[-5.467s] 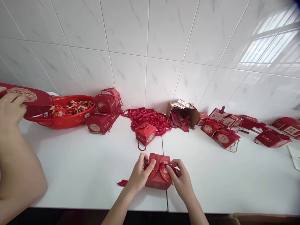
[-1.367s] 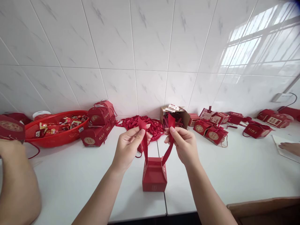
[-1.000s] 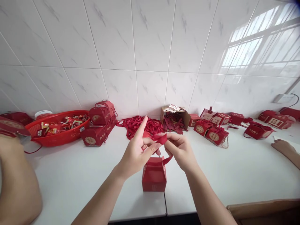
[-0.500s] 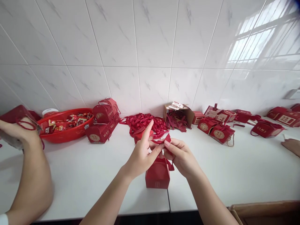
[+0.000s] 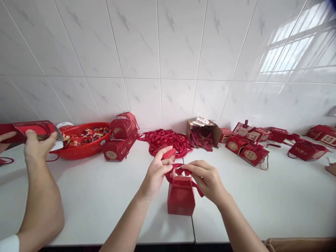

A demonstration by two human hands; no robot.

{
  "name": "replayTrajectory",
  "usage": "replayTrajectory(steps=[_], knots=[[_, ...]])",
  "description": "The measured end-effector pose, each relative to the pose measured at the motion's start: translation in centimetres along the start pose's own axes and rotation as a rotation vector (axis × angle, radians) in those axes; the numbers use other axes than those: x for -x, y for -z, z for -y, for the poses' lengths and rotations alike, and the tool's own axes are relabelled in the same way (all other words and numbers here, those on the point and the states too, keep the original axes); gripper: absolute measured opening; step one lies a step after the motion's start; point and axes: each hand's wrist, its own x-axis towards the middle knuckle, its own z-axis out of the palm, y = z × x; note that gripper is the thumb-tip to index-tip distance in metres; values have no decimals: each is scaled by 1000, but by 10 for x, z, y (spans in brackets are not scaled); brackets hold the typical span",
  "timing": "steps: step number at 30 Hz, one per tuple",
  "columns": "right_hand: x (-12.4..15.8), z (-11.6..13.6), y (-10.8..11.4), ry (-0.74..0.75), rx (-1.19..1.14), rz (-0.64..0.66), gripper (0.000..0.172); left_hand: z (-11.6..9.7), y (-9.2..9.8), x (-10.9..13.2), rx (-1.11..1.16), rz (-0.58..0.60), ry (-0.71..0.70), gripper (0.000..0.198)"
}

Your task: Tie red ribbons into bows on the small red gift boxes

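Observation:
A small red gift box [image 5: 181, 199] stands upright on the white table in front of me, over the seam between two tabletops. A red ribbon [image 5: 198, 189] runs across its top, with a loose end hanging at the right. My left hand [image 5: 156, 175] pinches the ribbon at the left above the box. My right hand [image 5: 206, 176] pinches it from the right, thumb and fingers together. Just behind my left hand sits another small red box [image 5: 170, 154], partly hidden. A heap of red ribbons [image 5: 164, 138] lies beyond it against the wall.
A red plastic basket [image 5: 84, 153] of wrapped sweets and stacked red boxes [image 5: 122, 133] stand at the left. A co-worker's hands [image 5: 38, 145] hold a red box there. An open carton [image 5: 217, 133] of dark red strips and several red boxes [image 5: 248, 150] line the right.
My hands have moved apart, with the ribbon now spread between them over the box. The co-worker's box at the left has been turned and moved right. The view has shifted slightly.

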Motion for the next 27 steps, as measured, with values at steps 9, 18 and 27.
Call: replayTrajectory(steps=[9,18,27], knots=[[2,-3,-1,113,231,-7,31,-2,2,3,-16,-125,93,58],[0,-5,3,158,223,43,34,2,1,5,-83,0,14,65],[8,-10,-5,133,114,-42,34,8,-2,12,-203,-69,-78,79]])
